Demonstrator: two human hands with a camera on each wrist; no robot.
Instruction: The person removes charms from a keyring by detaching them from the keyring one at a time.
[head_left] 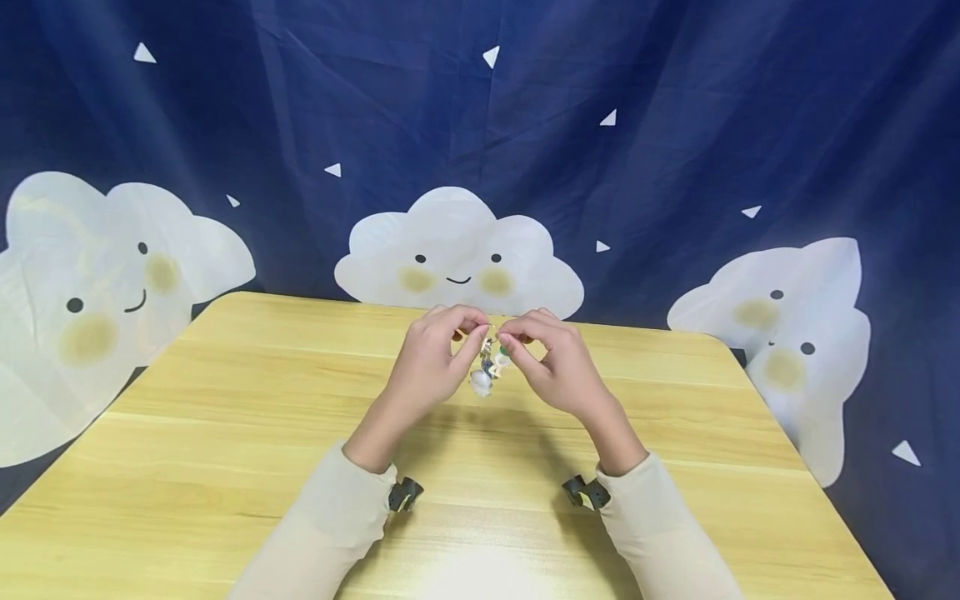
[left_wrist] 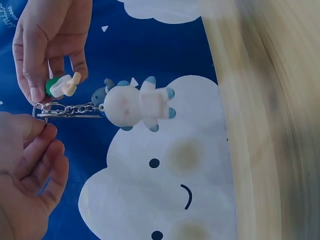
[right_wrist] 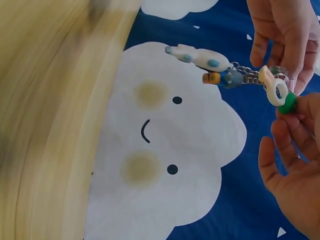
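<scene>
Both hands are raised over the table, fingertips almost meeting around a metal key ring [left_wrist: 40, 112]. My left hand [head_left: 435, 354] pinches the ring between thumb and forefinger. Opposite it, my right hand [head_left: 558, 358] pinches the keychain at the ring's other side, beside a green-and-white charm [right_wrist: 278, 94] with a peach-coloured end. A white figurine [left_wrist: 125, 106] with blue feet hangs by a silver chain [left_wrist: 77, 109] below the fingers. Next to it hangs a smaller blue-grey figure [right_wrist: 231, 78] with an orange end. Fingertips partly hide the ring.
A light wooden table [head_left: 225, 467] lies under the forearms. Behind it hangs a dark blue curtain [head_left: 420, 100] printed with smiling white clouds and small triangles. Each sleeve cuff carries a black wrist camera [head_left: 406, 495].
</scene>
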